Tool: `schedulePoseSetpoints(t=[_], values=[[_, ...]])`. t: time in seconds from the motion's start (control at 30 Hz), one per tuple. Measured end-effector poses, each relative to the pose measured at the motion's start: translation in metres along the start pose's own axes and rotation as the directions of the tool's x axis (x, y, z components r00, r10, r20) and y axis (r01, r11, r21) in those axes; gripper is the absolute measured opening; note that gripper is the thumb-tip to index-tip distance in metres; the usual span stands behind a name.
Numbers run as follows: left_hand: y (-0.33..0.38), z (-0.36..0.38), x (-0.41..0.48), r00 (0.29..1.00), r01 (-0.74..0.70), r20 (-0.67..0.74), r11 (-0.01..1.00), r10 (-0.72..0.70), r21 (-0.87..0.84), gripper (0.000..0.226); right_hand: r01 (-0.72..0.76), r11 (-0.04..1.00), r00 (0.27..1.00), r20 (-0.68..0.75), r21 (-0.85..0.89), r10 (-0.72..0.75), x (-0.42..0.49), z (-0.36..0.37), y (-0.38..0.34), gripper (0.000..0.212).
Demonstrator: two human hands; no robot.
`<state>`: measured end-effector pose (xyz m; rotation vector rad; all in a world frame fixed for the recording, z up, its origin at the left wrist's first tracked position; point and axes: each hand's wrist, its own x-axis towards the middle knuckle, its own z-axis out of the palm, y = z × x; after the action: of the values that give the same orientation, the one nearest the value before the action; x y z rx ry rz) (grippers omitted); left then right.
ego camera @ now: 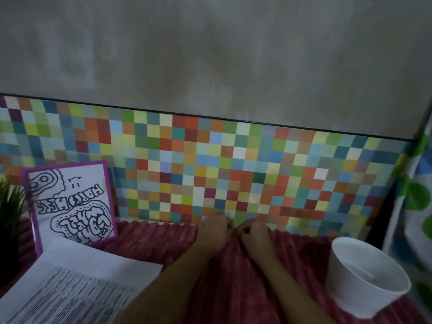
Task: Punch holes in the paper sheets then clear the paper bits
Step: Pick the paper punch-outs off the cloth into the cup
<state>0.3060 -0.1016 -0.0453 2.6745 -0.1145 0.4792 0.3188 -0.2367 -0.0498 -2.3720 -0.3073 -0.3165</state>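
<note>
Paper sheets (77,284) lie near left on the red cloth (233,288). Left hand (214,230) and right hand (253,232) meet at its far edge, fingers curled; contents indiscernible. Likely the clearing stage; white cup (364,284) stands right.

left: paper sheets (70,288) | right: cup (350,291) | far: checkered board (210,169) | between: cloth (163,242)

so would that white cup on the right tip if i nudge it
Probably light: the cup looks like thin paper. It may tip easily, being wider at the rim and standing on a soft ribbed blanket. A firm squeeze would likely dent its wall.
</note>
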Motion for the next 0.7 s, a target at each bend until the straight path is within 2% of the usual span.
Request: schedulePoseSetpoints(t=[0.07,0.17,0.27,0.4,0.53,0.7], values=[[0.002,0.0,0.001,1.0,0.002,0.013,0.999,-0.003,0.04,0.022,-0.004,0.998,1.0,-0.02,0.057,0.005,-0.001,0.001,0.003,0.042],[0.008,0.002,0.001,0.999,0.041,-0.009,0.997,-0.04,0.067,0.023,-0.046,0.979,0.994,-0.088,0.199,0.065,-0.003,0.003,0.009,0.026],[0.014,0.006,0.002,0.996,0.084,-0.047,0.994,-0.081,0.065,0.021,-0.063,0.941,0.981,-0.153,0.333,0.12,-0.005,0.001,0.012,0.024],[0.019,0.009,0.004,0.998,0.051,-0.044,0.995,-0.047,0.09,0.021,-0.053,0.919,0.979,-0.162,0.391,0.125,-0.008,-0.004,0.014,0.022],[0.016,-0.006,0.001,0.997,-0.002,-0.083,0.999,-0.002,-0.048,0.018,-0.048,0.908,0.976,-0.175,0.416,0.132,-0.007,-0.004,0.015,0.029],[0.002,-0.045,-0.009,0.974,0.006,-0.221,0.984,-0.046,-0.178,0.019,-0.082,0.892,0.973,-0.157,0.445,0.168,-0.006,-0.004,0.02,0.032]])
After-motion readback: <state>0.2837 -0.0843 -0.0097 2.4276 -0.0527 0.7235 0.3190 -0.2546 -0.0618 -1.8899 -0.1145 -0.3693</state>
